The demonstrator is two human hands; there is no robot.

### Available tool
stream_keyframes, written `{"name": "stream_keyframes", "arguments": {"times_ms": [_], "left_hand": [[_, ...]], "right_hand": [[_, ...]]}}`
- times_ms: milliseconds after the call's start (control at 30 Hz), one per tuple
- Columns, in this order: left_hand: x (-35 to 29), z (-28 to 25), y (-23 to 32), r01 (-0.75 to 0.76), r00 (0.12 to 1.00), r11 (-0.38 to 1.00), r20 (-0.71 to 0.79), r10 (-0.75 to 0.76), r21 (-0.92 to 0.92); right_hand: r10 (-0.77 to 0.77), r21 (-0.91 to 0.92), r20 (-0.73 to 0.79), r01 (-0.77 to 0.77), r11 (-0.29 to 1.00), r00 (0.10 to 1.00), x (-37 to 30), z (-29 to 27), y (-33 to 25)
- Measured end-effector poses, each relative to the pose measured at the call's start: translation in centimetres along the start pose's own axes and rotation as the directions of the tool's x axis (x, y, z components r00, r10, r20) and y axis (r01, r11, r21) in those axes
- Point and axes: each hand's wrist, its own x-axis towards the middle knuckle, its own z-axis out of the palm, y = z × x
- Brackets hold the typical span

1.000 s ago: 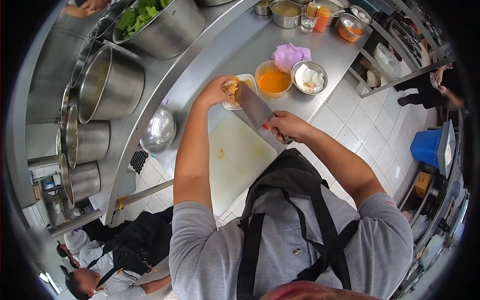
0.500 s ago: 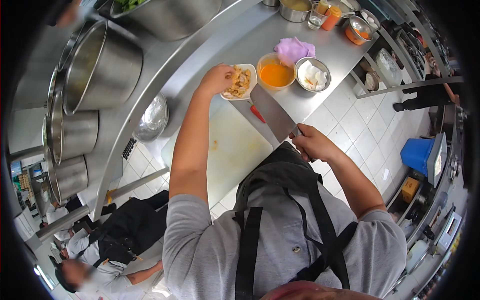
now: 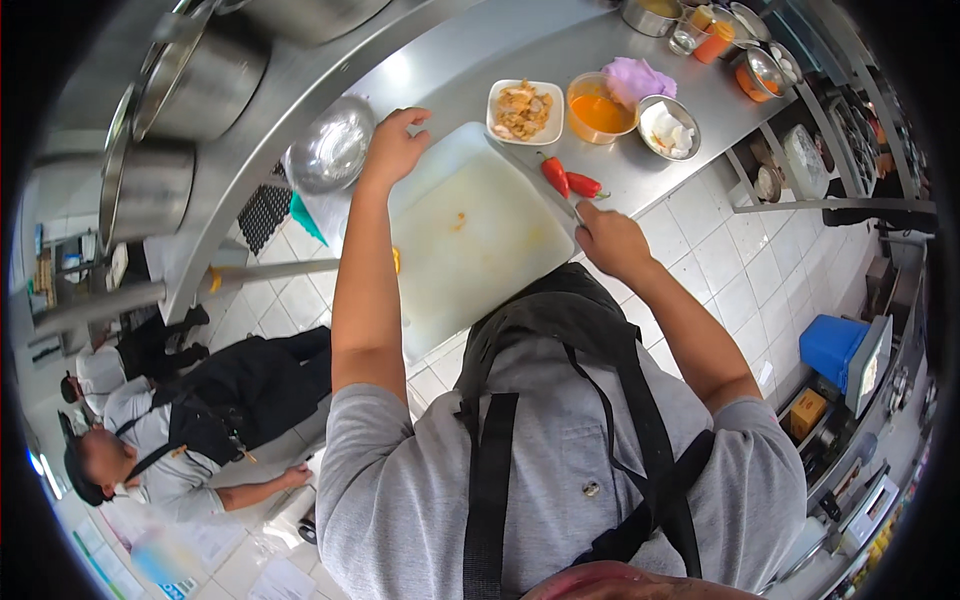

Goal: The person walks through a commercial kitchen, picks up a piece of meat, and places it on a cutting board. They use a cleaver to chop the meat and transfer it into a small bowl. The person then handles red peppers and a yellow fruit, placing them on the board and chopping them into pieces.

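Observation:
My right hand (image 3: 612, 242) is closed round the handle of a cleaver (image 3: 545, 187); its blade shows nearly edge-on along the right side of the white cutting board (image 3: 480, 235). Over the board's far left corner, my left hand (image 3: 398, 148) holds nothing, its fingers apart. A few yellowish scraps (image 3: 458, 221) lie on the board. Just past its far edge stands a white square bowl (image 3: 495, 128) of chopped, light brown food (image 3: 523, 108). Two red chili peppers (image 3: 554, 176) lie on the steel counter beside the blade.
Right of the bowl stand a tub of orange sauce (image 3: 600, 115), a purple cloth (image 3: 640, 80) and a steel bowl (image 3: 655, 150) with white pieces. A shiny metal bowl (image 3: 332, 145) sits left of my left hand. Pots (image 3: 150, 190) line the left shelf; a co-worker (image 3: 220, 410) is at lower left.
My left hand has left the bowl of chopped food, moving left, and is now empty. The cleaver has come down from beside the bowl to the board's right edge, uncovering the peppers.

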Motion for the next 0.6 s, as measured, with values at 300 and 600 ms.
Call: {"name": "stream_keyframes", "arguments": {"times_ms": [300, 600], "left_hand": [[-18.0, -0.3, -3.6, 0.166, 0.968, 0.984, -0.180, -0.176, -0.067], [-17.8, 1.9, -2.7, 0.142, 0.938, 0.982, -0.301, -0.173, -0.122]], "right_hand": [[-0.139, -0.233, 0.078, 0.154, 0.960, 0.987, 2.9, 3.8, -4.2], [-0.153, -0.290, 0.307, 0.246, 0.925, 0.939, -2.6, 3.9, -5.3]]}}
